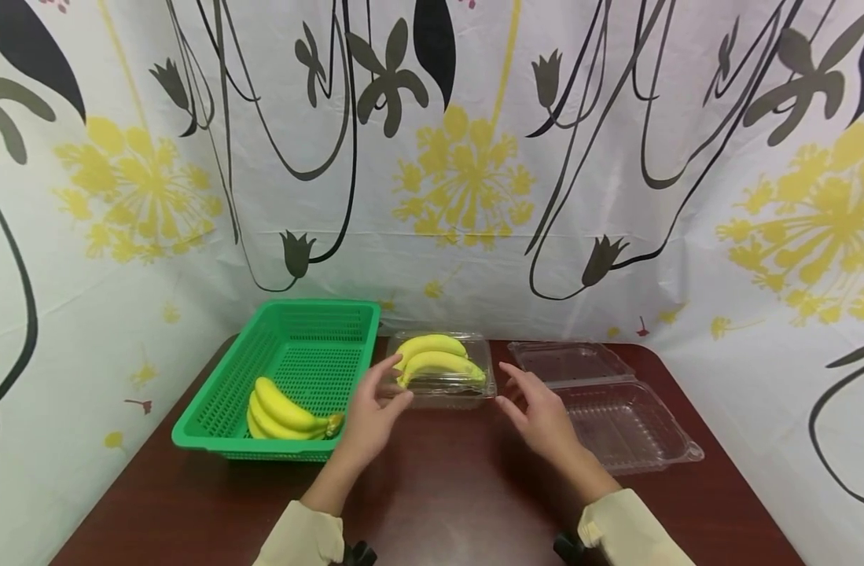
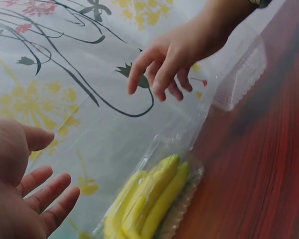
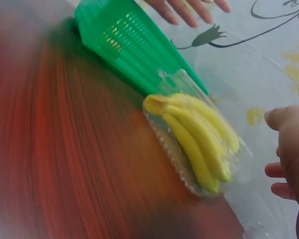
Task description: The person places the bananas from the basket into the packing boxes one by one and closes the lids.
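Observation:
A clear plastic clamshell box (image 1: 442,399) with a bunch of yellow bananas (image 1: 442,364) inside stands at the back middle of the table. Its lid lies over the fruit. My left hand (image 1: 369,409) hovers at the box's left front corner, fingers spread and nothing in them. On the other side, my right hand (image 1: 541,413) is held off the right front corner, fingers loosely bent and holding nothing. Both wrist views show the bananas (image 2: 149,199) under clear plastic, with a gap between them and each hand.
To the left is a green plastic basket (image 1: 276,313) with another banana bunch (image 1: 283,413) in its front part. A second clear clamshell box (image 1: 619,424) lies opened out at the right, without fruit. Patterned cloth (image 1: 467,275) hangs behind the brown table (image 1: 446,487).

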Action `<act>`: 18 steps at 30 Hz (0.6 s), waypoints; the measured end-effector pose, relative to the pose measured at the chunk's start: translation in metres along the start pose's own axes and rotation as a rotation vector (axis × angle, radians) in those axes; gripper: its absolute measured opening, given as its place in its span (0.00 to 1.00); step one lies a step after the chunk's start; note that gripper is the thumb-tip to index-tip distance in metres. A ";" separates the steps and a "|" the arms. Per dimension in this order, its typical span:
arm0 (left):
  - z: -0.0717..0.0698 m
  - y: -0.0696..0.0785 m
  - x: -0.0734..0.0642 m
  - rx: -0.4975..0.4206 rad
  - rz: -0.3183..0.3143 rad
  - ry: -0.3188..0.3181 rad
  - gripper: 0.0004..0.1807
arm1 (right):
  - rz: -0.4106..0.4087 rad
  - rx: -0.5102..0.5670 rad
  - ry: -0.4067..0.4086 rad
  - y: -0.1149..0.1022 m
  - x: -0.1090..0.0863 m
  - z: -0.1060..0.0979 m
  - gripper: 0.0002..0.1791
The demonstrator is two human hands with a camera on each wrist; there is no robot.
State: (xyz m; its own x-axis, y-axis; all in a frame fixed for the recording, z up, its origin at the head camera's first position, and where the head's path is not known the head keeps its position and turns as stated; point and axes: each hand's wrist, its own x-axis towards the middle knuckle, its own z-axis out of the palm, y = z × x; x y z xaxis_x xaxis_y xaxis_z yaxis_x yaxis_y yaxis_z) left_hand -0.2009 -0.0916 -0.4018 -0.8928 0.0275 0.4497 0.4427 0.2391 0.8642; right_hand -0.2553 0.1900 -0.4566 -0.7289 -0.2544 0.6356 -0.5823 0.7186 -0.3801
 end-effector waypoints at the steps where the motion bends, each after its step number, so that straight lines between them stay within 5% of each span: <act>1: -0.003 -0.003 0.000 0.029 0.011 -0.006 0.29 | -0.018 -0.019 0.000 0.003 -0.001 -0.002 0.33; 8: -0.036 -0.035 0.000 0.191 0.085 -0.018 0.30 | -0.025 -0.081 0.049 0.022 -0.016 -0.017 0.34; 18: -0.094 -0.048 -0.005 0.400 0.110 -0.019 0.28 | -0.002 -0.144 0.086 0.056 -0.034 -0.044 0.35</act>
State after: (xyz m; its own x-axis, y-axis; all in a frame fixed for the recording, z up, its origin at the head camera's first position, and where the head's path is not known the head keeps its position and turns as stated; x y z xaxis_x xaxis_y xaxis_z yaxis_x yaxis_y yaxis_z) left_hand -0.2101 -0.1947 -0.4242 -0.8450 0.0908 0.5270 0.4715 0.5917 0.6539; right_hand -0.2476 0.2675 -0.4700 -0.6906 -0.2041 0.6938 -0.5218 0.8049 -0.2827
